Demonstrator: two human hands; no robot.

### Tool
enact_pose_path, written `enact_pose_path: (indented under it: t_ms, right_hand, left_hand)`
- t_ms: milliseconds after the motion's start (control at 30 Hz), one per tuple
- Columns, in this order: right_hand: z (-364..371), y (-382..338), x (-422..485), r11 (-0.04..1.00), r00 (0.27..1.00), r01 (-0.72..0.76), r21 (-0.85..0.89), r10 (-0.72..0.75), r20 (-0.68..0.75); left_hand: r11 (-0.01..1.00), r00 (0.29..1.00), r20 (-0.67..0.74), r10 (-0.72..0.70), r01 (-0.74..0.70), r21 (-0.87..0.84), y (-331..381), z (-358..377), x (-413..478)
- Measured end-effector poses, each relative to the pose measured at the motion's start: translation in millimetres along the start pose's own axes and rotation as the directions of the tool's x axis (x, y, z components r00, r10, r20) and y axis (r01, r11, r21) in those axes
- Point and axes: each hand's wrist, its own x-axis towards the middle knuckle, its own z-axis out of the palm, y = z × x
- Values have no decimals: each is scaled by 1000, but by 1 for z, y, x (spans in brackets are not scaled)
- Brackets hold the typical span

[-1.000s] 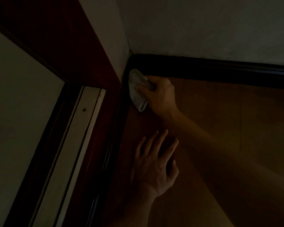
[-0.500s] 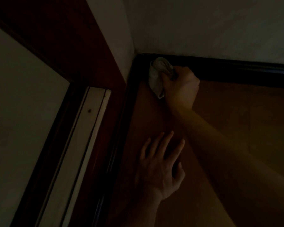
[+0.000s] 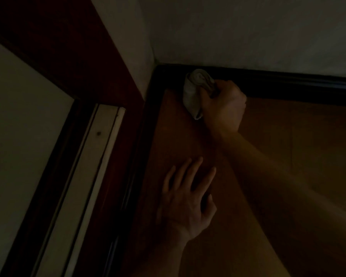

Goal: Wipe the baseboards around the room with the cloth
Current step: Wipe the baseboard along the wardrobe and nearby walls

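The room is dim. A dark baseboard (image 3: 292, 86) runs along the foot of the far wall and turns at the corner down the left side (image 3: 146, 136). My right hand (image 3: 224, 104) grips a bunched pale cloth (image 3: 194, 90) and holds it against the far baseboard just right of the corner. The cloth's loose end hangs down onto the floor. My left hand (image 3: 186, 198) rests flat on the wooden floor with its fingers spread, nearer to me than the cloth.
A brown wooden floor (image 3: 288, 156) fills the right half. At the left stands a dark red door frame (image 3: 88, 56) with a pale threshold strip (image 3: 92, 166). Pale walls (image 3: 248, 31) meet in the corner above the baseboard.
My right hand has carried the cloth from the left-side baseboard up round the corner onto the far baseboard, a little to the right. My left hand has stayed on the floor.
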Motion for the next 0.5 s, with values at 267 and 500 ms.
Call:
enact_pose_path:
  t_ms: [267,500]
  right_hand:
    - [-30,33,2,1000,999,15,14,-14,-29]
    - [-34,53,7,993,987,-89,78,98,-127]
  left_hand:
    - [1000,1000,-11,2,-2,-6,2,-2,-1]
    - [1000,1000,-24,15,-16,-13,0,1,-1]
